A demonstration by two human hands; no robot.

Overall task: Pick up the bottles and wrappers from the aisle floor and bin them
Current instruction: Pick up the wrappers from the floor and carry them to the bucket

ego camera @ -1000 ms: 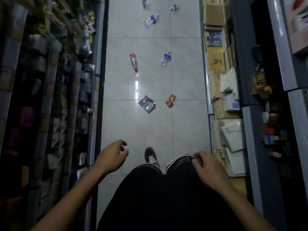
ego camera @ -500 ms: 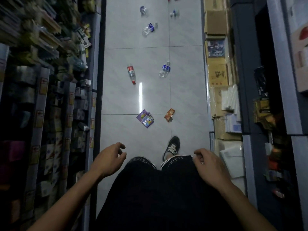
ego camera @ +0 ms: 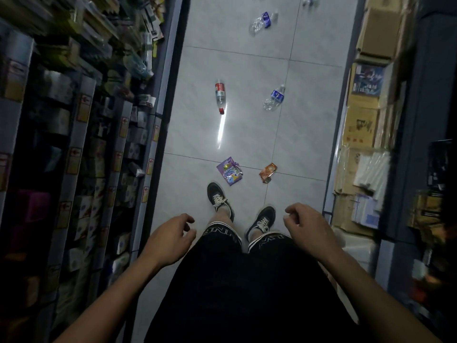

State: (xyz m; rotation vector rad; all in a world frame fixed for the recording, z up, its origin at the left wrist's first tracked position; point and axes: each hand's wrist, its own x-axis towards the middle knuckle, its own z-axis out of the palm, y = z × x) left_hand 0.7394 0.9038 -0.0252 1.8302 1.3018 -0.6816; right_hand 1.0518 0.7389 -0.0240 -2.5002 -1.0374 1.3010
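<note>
1. Left hand point(ego camera: 170, 240) and right hand point(ego camera: 306, 226) hang empty, fingers loosely curled, low in frame.
2. Purple wrapper point(ego camera: 230, 171) and orange wrapper point(ego camera: 267, 172) lie mid-frame on the floor point(ego camera: 247, 70).
3. Red-labelled bottle point(ego camera: 219, 96) and blue-labelled bottle point(ego camera: 275, 98) lie above them.

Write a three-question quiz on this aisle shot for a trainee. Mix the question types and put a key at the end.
1. True or false: the left hand holds a bottle.
2. Which litter lies nearest the forward shoe?
A. purple wrapper
B. red-label bottle
C. blue-label bottle
3. Fill in: the orange wrapper lies to the ____ of the purple wrapper, as the person sees it.

Key:
1. False. Both that hand and the right hand are empty, fingers loosely curled.
2. A
3. right
</note>
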